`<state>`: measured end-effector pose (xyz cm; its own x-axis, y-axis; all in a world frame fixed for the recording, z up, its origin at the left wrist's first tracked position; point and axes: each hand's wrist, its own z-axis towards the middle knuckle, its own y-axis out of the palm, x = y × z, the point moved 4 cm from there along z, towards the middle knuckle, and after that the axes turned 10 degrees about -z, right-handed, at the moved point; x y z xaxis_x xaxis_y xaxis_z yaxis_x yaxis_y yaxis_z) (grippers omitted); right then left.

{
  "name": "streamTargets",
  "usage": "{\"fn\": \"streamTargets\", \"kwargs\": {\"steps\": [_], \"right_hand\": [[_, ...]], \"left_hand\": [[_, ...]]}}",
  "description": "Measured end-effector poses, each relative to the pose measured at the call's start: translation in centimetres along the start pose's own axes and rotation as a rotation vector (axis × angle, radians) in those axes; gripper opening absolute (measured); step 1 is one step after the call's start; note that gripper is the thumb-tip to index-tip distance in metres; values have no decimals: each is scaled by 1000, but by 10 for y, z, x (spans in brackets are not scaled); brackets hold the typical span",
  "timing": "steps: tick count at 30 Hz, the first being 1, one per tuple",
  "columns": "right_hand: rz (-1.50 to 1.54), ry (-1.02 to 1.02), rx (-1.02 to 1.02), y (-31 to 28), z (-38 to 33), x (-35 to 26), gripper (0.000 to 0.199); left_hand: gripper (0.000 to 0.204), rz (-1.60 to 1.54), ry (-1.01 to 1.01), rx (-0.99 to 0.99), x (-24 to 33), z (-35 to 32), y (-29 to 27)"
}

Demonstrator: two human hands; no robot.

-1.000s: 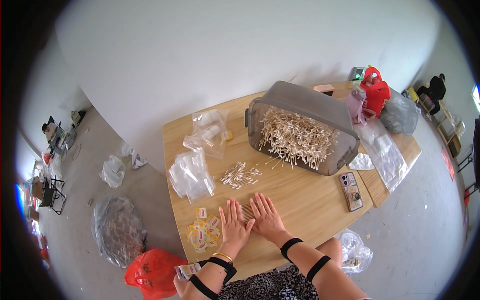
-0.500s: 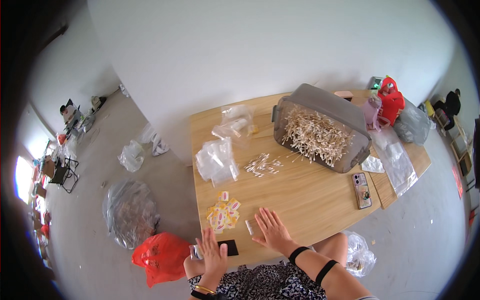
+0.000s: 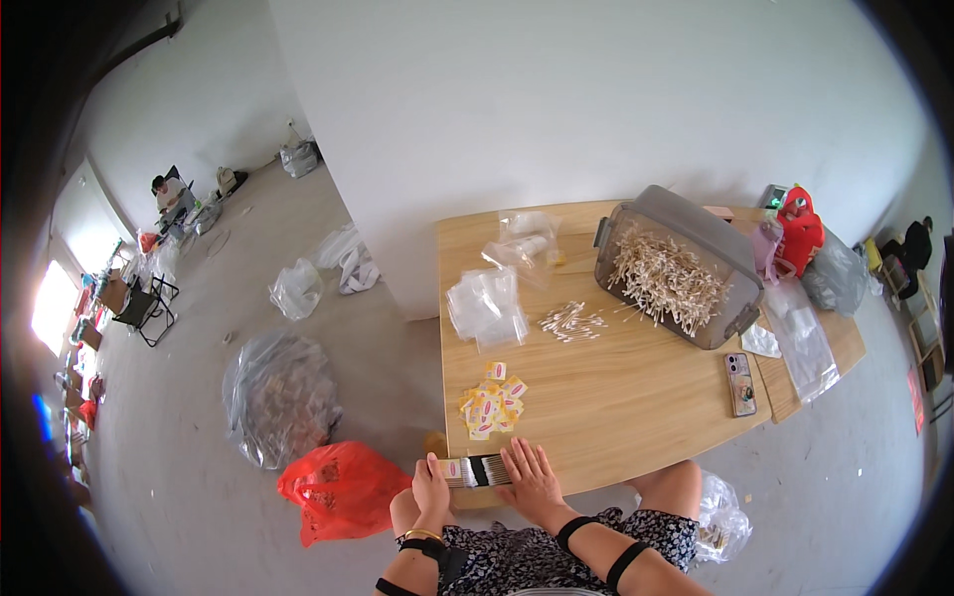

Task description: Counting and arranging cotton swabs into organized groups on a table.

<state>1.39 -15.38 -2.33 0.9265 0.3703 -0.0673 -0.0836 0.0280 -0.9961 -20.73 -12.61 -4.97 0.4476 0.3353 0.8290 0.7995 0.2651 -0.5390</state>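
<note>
At the table's near edge, my left hand point(image 3: 429, 489) closes on the left end of a small pack of cotton swabs point(image 3: 467, 471), where a yellow-and-white card shows. My right hand point(image 3: 535, 485) lies flat with its fingers stretched out, touching the pack's right end. A dark flat piece point(image 3: 482, 470) shows in the middle of the pack; whether it lies under or over the swabs, I cannot tell. Just beyond my hands is a heap of yellow-and-white cards point(image 3: 489, 409). Farther back lie loose cotton swabs point(image 3: 571, 322) and a stack of clear plastic bags point(image 3: 487, 308).
A tilted grey bin point(image 3: 740, 258) full of cotton swabs sits at the back right. A phone point(image 3: 740, 384) lies near the right edge of the wooden table point(image 3: 636, 397). On the floor at left are a red bag point(image 3: 343, 492) and a large clear bag point(image 3: 281, 397). Other people sit far off.
My left hand has gone from spread fingers to gripping the swab pack, which now shows between my hands. My right hand has come closer to the left. The whole view has shifted.
</note>
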Motion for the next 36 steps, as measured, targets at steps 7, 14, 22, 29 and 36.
{"fn": "streamTargets", "kwargs": {"steps": [7, 14, 22, 29, 36], "right_hand": [[18, 53, 29, 0, 11, -22, 78], [59, 49, 22, -4, 14, -24, 80], [-11, 60, -58, -3, 15, -25, 85], [34, 55, -97, 2, 28, -49, 94], [34, 76, -64, -1, 22, -31, 95]], "left_hand": [[62, -262, -22, -26, -26, 16, 11], [61, -420, -100, -71, -46, 19, 19], [60, -567, -289, -89, -50, 18, 25], [59, -584, -197, -45, -38, 15, 24], [55, -360, 44, 55, -30, 18, 1]]}}
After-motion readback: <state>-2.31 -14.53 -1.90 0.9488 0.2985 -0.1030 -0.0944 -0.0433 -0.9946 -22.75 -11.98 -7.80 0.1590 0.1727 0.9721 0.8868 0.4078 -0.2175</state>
